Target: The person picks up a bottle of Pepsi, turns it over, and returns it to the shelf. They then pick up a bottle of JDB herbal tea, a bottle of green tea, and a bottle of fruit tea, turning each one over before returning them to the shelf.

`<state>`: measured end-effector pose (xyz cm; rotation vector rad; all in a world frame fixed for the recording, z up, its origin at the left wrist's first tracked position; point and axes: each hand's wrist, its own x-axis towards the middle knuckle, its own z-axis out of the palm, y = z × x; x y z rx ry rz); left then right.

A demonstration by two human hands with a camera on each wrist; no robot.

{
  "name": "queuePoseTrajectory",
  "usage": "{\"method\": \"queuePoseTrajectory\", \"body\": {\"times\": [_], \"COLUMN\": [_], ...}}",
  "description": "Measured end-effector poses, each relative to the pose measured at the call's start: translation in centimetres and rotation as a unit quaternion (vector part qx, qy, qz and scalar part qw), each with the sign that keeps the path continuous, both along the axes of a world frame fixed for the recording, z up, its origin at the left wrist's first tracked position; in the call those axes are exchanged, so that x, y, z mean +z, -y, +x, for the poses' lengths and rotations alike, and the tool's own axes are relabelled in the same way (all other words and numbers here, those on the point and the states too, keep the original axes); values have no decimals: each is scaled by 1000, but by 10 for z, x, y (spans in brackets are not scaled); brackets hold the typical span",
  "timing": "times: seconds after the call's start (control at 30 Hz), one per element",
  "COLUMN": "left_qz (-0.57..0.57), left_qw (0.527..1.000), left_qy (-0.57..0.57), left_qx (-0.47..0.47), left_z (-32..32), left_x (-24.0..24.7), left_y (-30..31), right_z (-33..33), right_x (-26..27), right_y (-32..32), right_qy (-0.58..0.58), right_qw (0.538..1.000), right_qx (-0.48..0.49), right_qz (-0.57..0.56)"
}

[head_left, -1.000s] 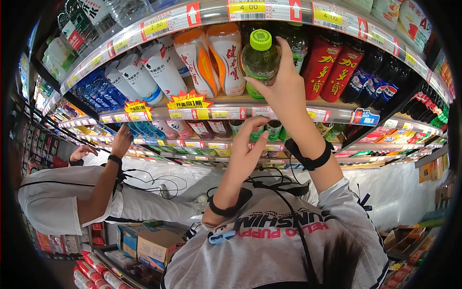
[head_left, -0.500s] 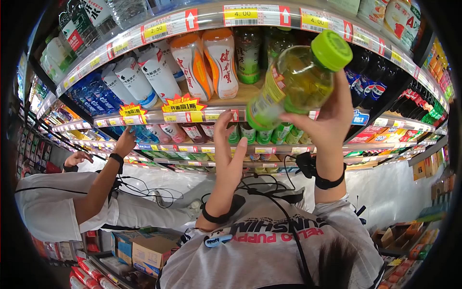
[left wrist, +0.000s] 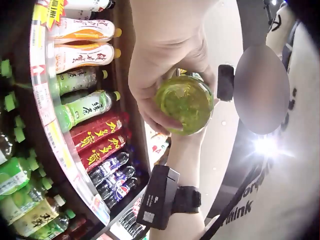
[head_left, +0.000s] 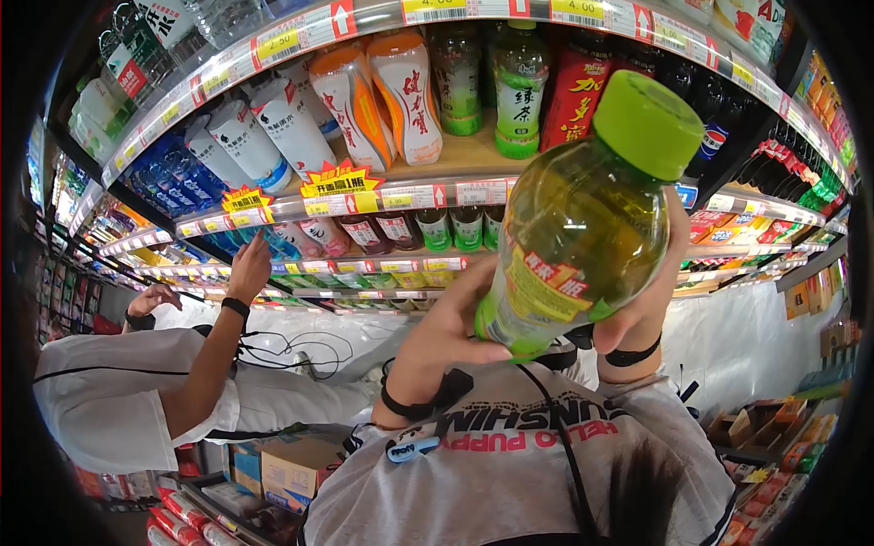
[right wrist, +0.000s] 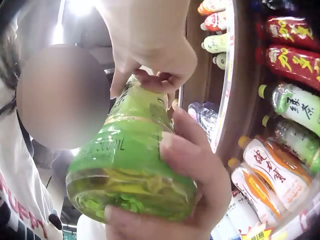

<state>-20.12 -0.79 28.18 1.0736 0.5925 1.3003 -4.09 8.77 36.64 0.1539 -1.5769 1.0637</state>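
Observation:
A green-capped bottle of yellow-green drink (head_left: 592,246) is held tilted before the chest, cap up and to the right. My right hand (head_left: 651,291) grips its upper part from the far side, most fingers hidden behind it. Around the base curls my left hand (head_left: 451,318), thumb along the lower edge. In the left wrist view the left hand (left wrist: 172,75) wraps the bottle's bottom (left wrist: 185,106). The right wrist view has the right hand (right wrist: 150,55) at the narrower end, the left hand (right wrist: 197,185) round the green base (right wrist: 132,150).
Shelves of drinks curve ahead; a green tea bottle (head_left: 521,100) stands beside red bottles (head_left: 575,96), with orange-and-white bottles (head_left: 405,96) to the left. Another person (head_left: 118,391) reaches toward the shelf at left. Cardboard boxes (head_left: 287,469) lie behind that person.
The bottle has come off the shelf toward my chest in my right hand. My left hand, free in both earlier frames, now holds its base.

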Motion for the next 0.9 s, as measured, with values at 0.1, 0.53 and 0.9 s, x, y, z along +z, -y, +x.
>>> {"method": "queuePoseTrajectory", "body": {"times": [0.1,0.53,0.9], "left_qz": [39,-19,-18], "left_qw": [999,998,998], "left_qy": [13,-1,-25], "left_qx": [-19,53,56], "left_z": [2,12,15], "left_x": [-6,2,1], "left_y": [2,11,14], "right_z": [2,-5,-5], "right_x": [-8,-15,-16], "right_y": [1,24,38], "right_qy": [13,-11,-31], "right_qw": [999,986,973], "right_qx": [11,-29,-29], "right_qz": [-29,-164,-227]}}
